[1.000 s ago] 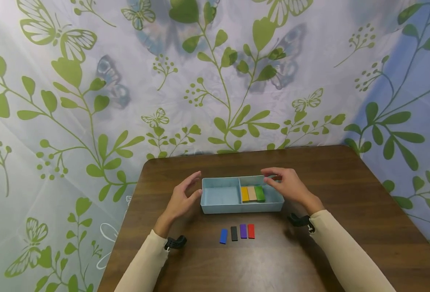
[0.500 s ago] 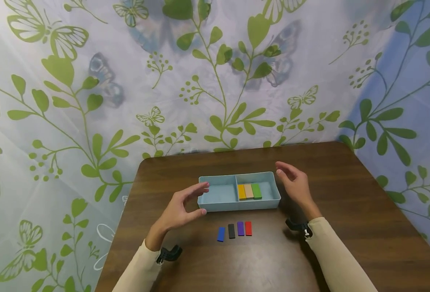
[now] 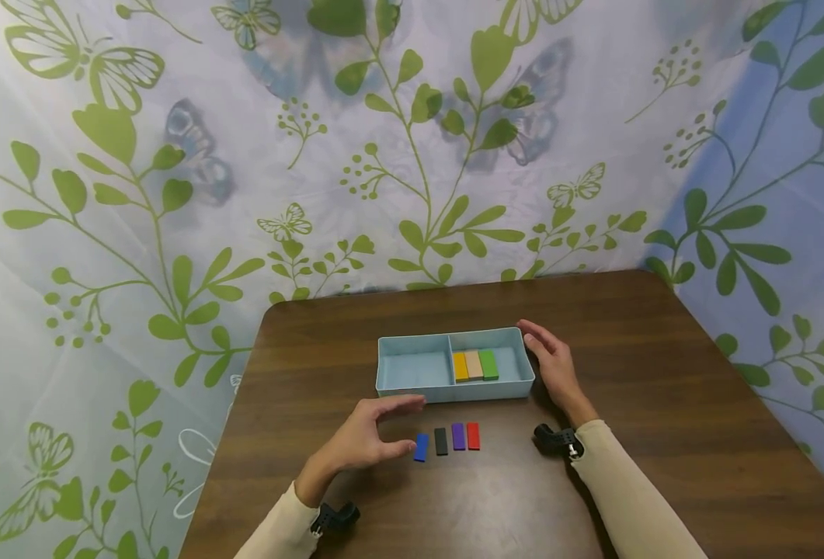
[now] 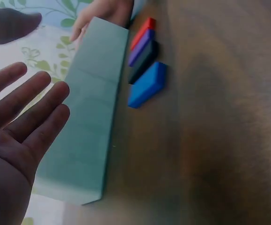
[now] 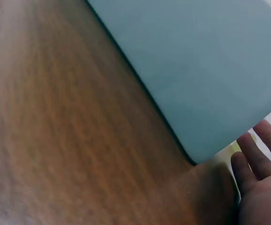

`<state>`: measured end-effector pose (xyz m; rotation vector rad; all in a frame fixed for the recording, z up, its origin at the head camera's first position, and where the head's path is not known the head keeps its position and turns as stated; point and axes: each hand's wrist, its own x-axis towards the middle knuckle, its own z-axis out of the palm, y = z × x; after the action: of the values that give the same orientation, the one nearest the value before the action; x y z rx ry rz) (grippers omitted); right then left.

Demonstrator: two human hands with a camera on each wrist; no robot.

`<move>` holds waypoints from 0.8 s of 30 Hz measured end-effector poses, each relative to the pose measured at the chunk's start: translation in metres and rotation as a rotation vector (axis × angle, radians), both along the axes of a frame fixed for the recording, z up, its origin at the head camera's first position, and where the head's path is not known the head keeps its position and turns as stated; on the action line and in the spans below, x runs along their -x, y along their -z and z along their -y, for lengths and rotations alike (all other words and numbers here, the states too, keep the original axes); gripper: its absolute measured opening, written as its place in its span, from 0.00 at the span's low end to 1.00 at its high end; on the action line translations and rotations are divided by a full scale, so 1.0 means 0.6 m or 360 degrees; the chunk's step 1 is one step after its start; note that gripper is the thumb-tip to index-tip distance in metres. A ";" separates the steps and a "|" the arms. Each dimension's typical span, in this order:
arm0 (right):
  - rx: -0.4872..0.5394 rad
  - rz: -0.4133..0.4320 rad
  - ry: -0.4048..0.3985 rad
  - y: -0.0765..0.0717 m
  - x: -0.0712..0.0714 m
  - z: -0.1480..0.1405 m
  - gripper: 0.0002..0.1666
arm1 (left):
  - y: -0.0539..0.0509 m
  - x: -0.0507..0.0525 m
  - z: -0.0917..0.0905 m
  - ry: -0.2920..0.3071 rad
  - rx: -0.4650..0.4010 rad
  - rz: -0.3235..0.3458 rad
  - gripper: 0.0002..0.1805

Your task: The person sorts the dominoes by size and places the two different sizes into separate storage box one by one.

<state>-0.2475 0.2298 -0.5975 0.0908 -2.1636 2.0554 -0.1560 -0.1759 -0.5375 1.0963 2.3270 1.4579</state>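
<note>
My left hand [image 3: 366, 435] hovers in front of the light blue two-compartment box [image 3: 415, 370], fingers extended and thumb apart, holding nothing. Its thumb tip is by a blue block [image 3: 421, 448], the leftmost in a row with a black block [image 3: 441, 442], a purple block [image 3: 458, 436] and a red block [image 3: 473, 436]. My right hand [image 3: 557, 373] is at the box's right end, fingers relaxed along it; whether they touch the wall [image 5: 196, 70] I cannot tell. In the right compartment lie a yellow block [image 3: 460, 367], a beige block [image 3: 474, 365] and a green block [image 3: 488, 365].
The brown wooden table [image 3: 593, 310] carries the box and blocks. A curtain [image 3: 356, 155] with leaves and butterflies hangs behind and beside it. A black band [image 3: 558, 440] with a camera sits on each wrist.
The left hand has come from the box's left end down and right to the blue block. The right hand has withdrawn from above the right compartment to the box's right end. The blocks stay put.
</note>
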 end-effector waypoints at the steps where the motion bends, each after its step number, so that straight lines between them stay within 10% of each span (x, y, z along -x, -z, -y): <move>1: -0.0003 0.0010 -0.0014 0.000 0.001 0.001 0.29 | 0.005 -0.001 0.000 -0.0013 0.0006 0.0012 0.36; 24: -0.0358 -0.0038 -0.0163 0.013 0.005 -0.002 0.30 | 0.053 -0.023 -0.005 -0.0195 0.0240 0.0109 0.31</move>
<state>-0.2507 0.2308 -0.6056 0.2559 -2.4140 1.8411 -0.1422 -0.1728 -0.5692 0.8658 2.4477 1.3113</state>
